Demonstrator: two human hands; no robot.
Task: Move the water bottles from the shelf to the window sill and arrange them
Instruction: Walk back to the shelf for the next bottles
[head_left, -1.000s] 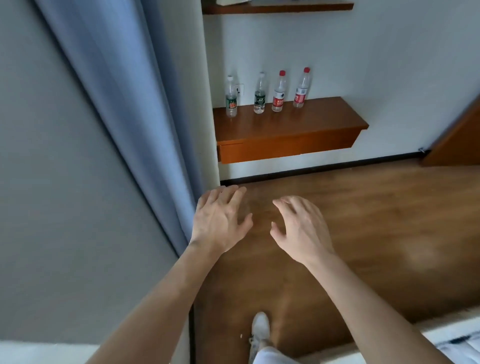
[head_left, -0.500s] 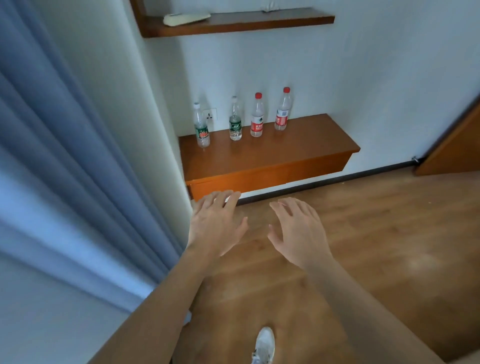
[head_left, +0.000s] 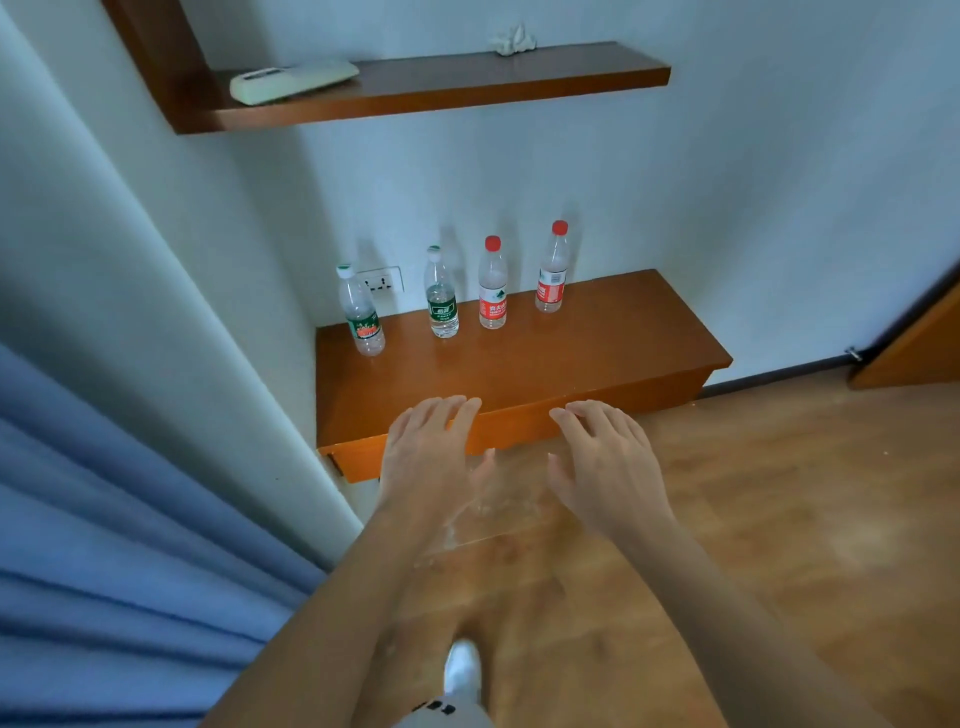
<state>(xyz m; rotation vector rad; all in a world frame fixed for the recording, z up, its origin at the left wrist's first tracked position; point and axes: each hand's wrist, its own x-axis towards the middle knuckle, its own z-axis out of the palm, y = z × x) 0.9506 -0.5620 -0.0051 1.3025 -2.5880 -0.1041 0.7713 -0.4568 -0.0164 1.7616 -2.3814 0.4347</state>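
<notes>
Several clear water bottles stand upright in a row at the back of a low wooden shelf (head_left: 597, 353): a green-labelled bottle (head_left: 361, 312) at the left, a second green-labelled bottle (head_left: 441, 296), a red-capped bottle (head_left: 492, 286) and another red-capped bottle (head_left: 551, 270) at the right. My left hand (head_left: 431, 457) hovers palm down over the shelf's front edge, fingers straight, holding nothing. Beside it, my right hand (head_left: 602, 462) is also spread and empty. Both hands are well short of the bottles. The window sill is not in view.
A blue curtain (head_left: 104, 545) hangs at the left beside a white wall corner (head_left: 208, 338). An upper wooden shelf (head_left: 467, 83) carries a remote control (head_left: 293, 80) and a crumpled tissue (head_left: 514, 41). A wall socket (head_left: 384, 280) sits behind the bottles. Wooden door (head_left: 924, 343) at right.
The view has come closer to the low shelf and turned away from the curtain. Both hands have advanced from over the floor to the shelf's front edge, still empty.
</notes>
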